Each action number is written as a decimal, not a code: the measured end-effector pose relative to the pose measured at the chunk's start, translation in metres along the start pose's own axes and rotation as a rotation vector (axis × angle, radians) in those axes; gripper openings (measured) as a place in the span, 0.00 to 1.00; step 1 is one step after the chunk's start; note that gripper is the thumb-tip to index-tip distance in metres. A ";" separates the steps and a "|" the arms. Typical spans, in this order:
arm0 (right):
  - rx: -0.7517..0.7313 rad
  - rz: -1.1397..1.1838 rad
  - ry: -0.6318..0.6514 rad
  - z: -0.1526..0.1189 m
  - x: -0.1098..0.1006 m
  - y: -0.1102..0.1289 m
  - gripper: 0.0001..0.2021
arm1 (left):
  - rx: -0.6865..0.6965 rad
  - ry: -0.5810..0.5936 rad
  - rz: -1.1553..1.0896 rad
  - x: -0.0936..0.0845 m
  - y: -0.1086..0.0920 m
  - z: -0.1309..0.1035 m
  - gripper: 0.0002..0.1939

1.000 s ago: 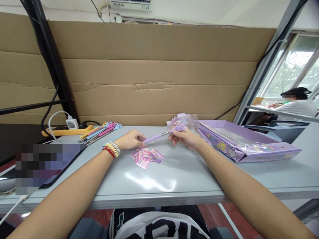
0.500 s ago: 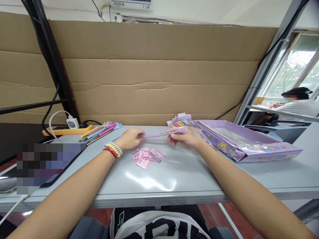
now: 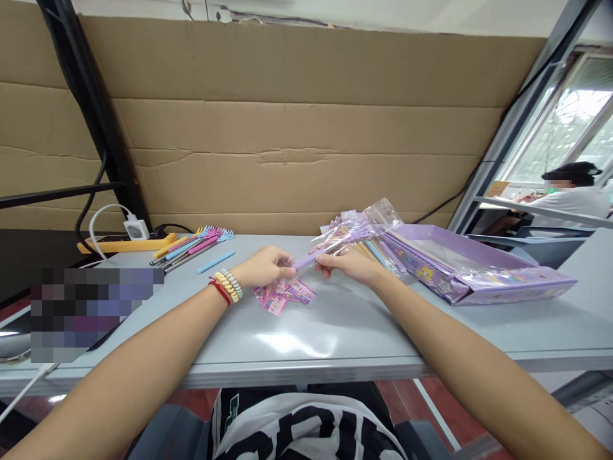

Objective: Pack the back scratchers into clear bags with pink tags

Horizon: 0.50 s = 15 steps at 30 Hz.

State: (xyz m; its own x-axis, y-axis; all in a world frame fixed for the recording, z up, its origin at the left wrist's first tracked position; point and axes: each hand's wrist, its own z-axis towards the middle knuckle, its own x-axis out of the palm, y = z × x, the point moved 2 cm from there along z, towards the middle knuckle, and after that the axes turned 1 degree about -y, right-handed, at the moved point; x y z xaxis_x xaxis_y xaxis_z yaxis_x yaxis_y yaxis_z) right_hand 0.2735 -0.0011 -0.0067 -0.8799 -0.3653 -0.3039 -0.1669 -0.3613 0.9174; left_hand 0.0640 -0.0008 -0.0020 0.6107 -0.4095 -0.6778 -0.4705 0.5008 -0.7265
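Lilac stick (image 3: pixel 305 261), one: in left hand (image 3: pixel 268 267) and right hand (image 3: pixel 352 264), clear plastic (image 3: pixel 385 213) at its far end. Pink cards (image 3: pixel 287 293), piled, near the left hand. On the grey table (image 3: pixel 368 332) I count one purple box (image 3: pixel 493 285), right; several coloured sticks (image 3: pixel 194 248), left.

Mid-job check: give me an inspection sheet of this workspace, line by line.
Surface: grey table, glare near the front.
Things in hand: purple stick, clear wrapper at its right end.
Clutter: pink cards, blue stick, coloured pile, purple box.
Hands: left hand and right hand both grip the purple stick.
Cables: white cable at left, black cable at right.
Surroundings: cardboard behind, co-worker by the window.
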 end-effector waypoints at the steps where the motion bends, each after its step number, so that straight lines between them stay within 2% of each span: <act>1: 0.000 -0.019 0.022 0.000 0.003 0.001 0.20 | -0.023 0.009 -0.009 0.002 -0.002 0.000 0.14; 6: -0.007 -0.088 0.077 -0.002 0.006 0.006 0.19 | -0.042 0.100 -0.124 0.008 -0.015 -0.007 0.14; 11: 0.110 -0.166 0.121 -0.001 0.001 0.000 0.24 | -0.078 0.251 -0.341 0.013 -0.017 -0.009 0.14; 13: 0.141 -0.139 0.159 0.000 0.002 -0.002 0.28 | -0.107 0.230 -0.415 0.015 -0.015 -0.007 0.14; 15: 0.161 -0.111 0.188 0.002 0.005 -0.002 0.30 | -0.158 0.144 -0.494 0.016 -0.012 -0.004 0.13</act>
State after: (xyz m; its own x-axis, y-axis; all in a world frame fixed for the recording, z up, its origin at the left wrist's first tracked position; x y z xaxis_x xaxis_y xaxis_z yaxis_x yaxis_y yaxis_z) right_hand 0.2688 -0.0006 -0.0100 -0.7565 -0.4896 -0.4335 -0.3396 -0.2723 0.9003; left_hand 0.0766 -0.0158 -0.0046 0.6951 -0.6736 -0.2511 -0.2456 0.1058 -0.9636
